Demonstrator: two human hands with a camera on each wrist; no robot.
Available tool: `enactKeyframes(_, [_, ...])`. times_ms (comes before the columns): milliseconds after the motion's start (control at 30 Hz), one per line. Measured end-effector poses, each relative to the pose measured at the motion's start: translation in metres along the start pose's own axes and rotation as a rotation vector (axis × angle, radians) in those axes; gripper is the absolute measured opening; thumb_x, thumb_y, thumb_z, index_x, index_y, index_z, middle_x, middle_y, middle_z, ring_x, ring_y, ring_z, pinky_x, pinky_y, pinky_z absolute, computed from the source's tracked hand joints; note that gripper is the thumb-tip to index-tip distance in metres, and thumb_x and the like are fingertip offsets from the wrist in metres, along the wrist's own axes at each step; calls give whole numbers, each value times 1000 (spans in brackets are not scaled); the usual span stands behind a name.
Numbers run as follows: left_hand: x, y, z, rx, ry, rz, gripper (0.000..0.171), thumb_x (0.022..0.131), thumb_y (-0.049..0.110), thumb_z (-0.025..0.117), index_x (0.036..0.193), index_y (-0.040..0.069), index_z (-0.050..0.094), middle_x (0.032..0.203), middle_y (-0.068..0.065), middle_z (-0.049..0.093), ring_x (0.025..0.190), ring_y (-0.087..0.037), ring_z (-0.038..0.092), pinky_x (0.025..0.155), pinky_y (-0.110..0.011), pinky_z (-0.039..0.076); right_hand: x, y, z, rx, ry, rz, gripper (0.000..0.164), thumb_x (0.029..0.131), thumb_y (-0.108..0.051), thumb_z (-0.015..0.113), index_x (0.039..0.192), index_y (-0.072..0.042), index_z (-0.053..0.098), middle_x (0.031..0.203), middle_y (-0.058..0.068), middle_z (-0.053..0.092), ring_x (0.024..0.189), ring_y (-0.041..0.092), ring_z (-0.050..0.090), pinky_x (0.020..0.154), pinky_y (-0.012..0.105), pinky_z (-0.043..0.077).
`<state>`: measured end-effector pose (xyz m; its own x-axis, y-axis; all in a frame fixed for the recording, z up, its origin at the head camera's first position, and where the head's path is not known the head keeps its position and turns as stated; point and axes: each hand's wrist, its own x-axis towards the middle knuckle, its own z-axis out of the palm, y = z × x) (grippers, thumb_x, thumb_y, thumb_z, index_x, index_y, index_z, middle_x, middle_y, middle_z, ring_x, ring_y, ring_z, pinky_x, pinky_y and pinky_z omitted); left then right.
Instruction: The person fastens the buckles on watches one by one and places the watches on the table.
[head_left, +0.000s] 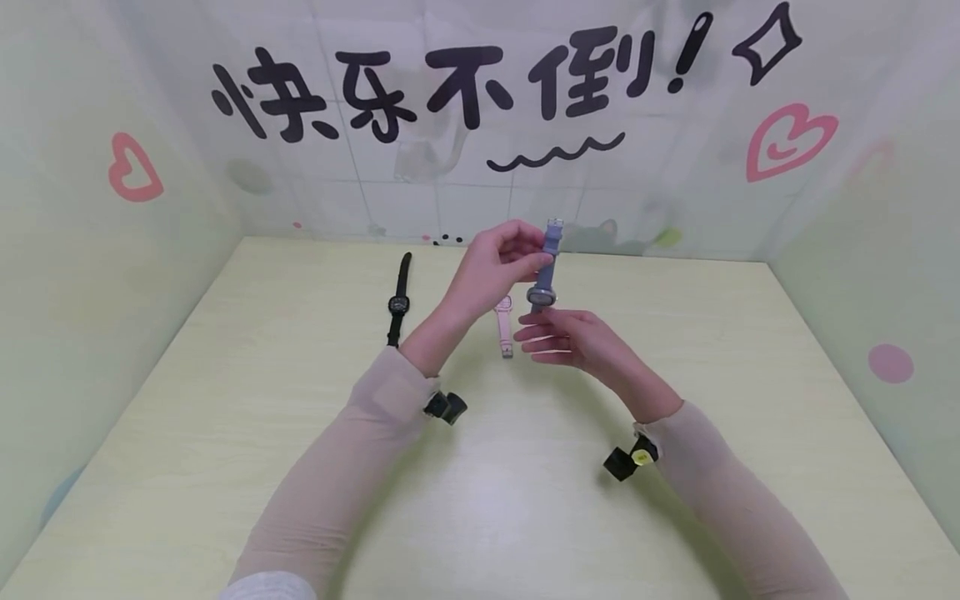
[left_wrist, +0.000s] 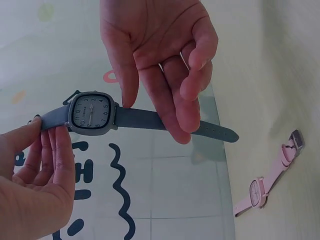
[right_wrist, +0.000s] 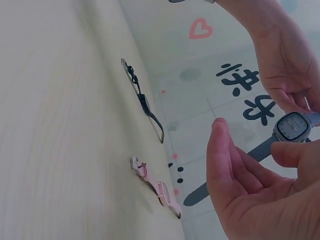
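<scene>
A blue-grey wristwatch [head_left: 540, 297] hangs upright in the air, buckle end up, its squarish dial facing the wearer. My left hand [head_left: 498, 268] grips the upper strap between thumb and fingers, just above the case in the left wrist view. Close under the case is my right hand [head_left: 581, 337], fingers loosely extended. In the left wrist view its thumb tip is right at the edge of the lower strap [left_wrist: 137, 119], and its fingers overlap that strap. The holed strap end [left_wrist: 227, 133] sticks out past them.
On the pale table [head_left: 510, 517] lie a black wristwatch [head_left: 399, 304] at the left and a pink wristwatch [head_left: 505, 329] just behind the hands. A white printed curtain [head_left: 450, 200] closes off the back, and pale side walls stand left and right.
</scene>
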<state>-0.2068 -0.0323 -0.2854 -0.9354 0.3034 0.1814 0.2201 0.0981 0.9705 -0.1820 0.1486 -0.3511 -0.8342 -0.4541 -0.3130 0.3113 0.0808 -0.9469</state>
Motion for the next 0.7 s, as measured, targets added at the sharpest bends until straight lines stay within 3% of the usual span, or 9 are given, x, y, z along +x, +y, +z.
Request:
enactKeyframes(200, [-2,0,0,-14,-13,-2,20,95,7,67,113,0,63,105,-16,69,91,-20,70,85,-31,61,3,2,0,190,-42,18,49,109,-30,36,144,4,42,111,1,74,103,17,73,88,30,60])
enactKeyframes(400, [-3,2,-1,-35,-25,-2,20,95,6,66,113,-1,63,105,-16,69,91,-18,70,86,-33,60,4,3,-2,421,-82,-10,31,110,-22,34,124,-7,57,111,4,74,101,17,73,86,29,60])
enactKeyframes(567, [-4,0,-2,-57,-33,-1,20,95,4,65,113,-2,62,107,-18,69,91,-15,70,90,-39,60,2,4,-4,532,-125,-32,35,110,-21,35,110,-11,69,115,5,72,104,18,72,88,29,60])
enactKeyframes(700, [-6,-1,-3,-65,-40,0,20,95,3,65,114,-3,62,108,-19,69,91,-14,70,88,-35,60,1,3,-4,612,-127,-19,39,110,-21,34,107,-11,72,116,7,73,105,19,71,90,29,59])
